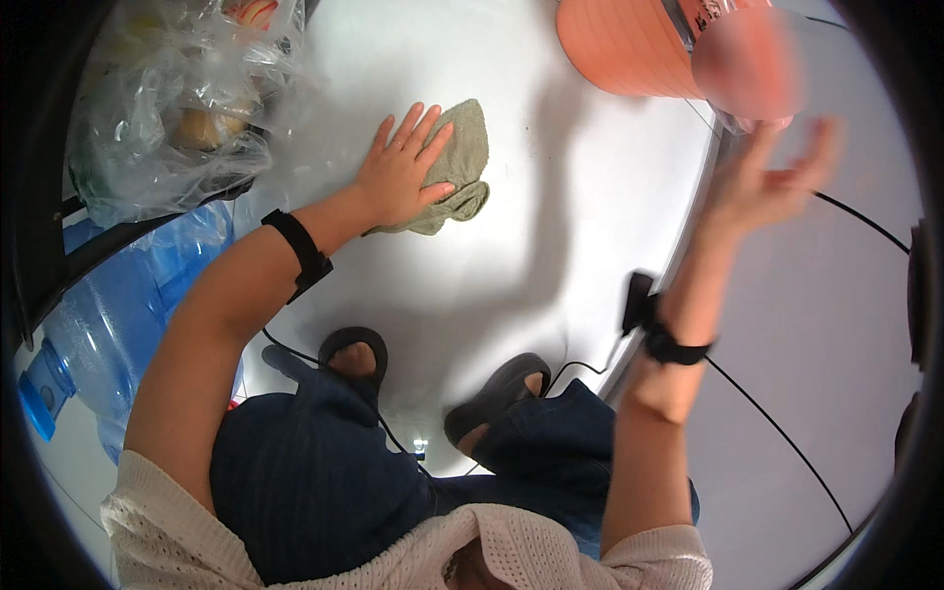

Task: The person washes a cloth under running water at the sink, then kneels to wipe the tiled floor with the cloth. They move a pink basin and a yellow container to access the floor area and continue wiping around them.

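Observation:
My left hand [402, 169] lies flat with its fingers spread, pressing on a crumpled olive-green cloth [464, 147] on the white floor. A ring is on one of its fingers, and a black strap circles the forearm. At the upper right, my right hand [774, 184] is raised, blurred, with its fingers apart and nothing seen in it. Just beyond its fingertips is a round pink object [748, 66], too blurred to name, beside an orange-pink ribbed container [619, 48].
Clear plastic bags [184, 110] with things inside rest at the upper left on a black-edged rack [118, 240]. Below them are large blue plastic water bottles [110, 317]. Black cables run by my sandals and across the grey surface [796, 310] at the right.

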`<control>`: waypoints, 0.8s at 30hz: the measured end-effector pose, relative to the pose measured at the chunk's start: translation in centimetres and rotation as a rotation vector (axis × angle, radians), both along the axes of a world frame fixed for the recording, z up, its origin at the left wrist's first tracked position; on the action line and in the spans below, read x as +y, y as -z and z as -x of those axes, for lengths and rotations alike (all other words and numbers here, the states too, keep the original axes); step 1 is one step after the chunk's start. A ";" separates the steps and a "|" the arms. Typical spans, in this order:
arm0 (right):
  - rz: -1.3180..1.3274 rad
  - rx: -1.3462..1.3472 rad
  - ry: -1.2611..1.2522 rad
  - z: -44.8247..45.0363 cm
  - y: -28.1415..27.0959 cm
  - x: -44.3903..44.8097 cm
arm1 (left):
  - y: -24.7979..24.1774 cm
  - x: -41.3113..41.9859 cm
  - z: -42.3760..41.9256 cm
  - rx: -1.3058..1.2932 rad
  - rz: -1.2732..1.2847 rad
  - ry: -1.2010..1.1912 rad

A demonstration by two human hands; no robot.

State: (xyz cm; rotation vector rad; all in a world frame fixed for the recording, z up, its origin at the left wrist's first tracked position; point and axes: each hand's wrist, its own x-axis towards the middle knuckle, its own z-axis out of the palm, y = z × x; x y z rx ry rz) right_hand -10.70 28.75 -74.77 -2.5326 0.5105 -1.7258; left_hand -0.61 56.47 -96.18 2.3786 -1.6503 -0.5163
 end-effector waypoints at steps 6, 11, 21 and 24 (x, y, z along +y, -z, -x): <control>-0.816 1.070 0.380 7.7 20.3 12.5 | -0.2 0.1 -0.1 0.040 0.008 0.007; -0.609 0.942 0.297 7.2 25.1 12.9 | -0.1 0.0 0.1 0.036 0.004 -0.003; -0.776 0.908 0.026 4.0 22.4 9.6 | 0.1 0.1 -0.1 0.027 0.031 0.005; -0.730 0.806 -0.056 4.4 22.1 7.9 | 0.2 0.2 -0.1 0.020 0.038 0.005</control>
